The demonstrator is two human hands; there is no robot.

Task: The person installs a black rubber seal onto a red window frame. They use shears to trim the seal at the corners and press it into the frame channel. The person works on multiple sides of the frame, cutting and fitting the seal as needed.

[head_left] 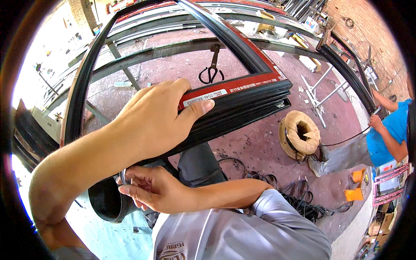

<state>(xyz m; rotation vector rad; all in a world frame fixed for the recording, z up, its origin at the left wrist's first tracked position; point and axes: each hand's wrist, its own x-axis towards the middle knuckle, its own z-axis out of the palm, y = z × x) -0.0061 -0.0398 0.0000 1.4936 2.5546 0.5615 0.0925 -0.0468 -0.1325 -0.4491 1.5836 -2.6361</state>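
Note:
A dark window frame (pixel 242 93) with red protective film lies across the bars in front of me. My left hand (pixel 160 110) grips its near rail, the thumb on the outer edge and the fingers curled over the film. Lower down, below that rail, my right hand (pixel 154 188) is closed with its fingers bent. A grey curved piece (pixel 123 177) shows at those fingertips; its kind cannot be made out. Beyond the near rail, scissors (pixel 211 71) with dark loop handles rest against a bar, seen through the frame's opening.
A cardboard-faced spool (pixel 303 134) stands on the reddish floor to the right. Loose black strips (pixel 303 199) lie tangled near my right side. A co-worker in a blue top (pixel 388 134) handles another dark frame (pixel 353 82). Metal bars (pixel 156 52) span the far side.

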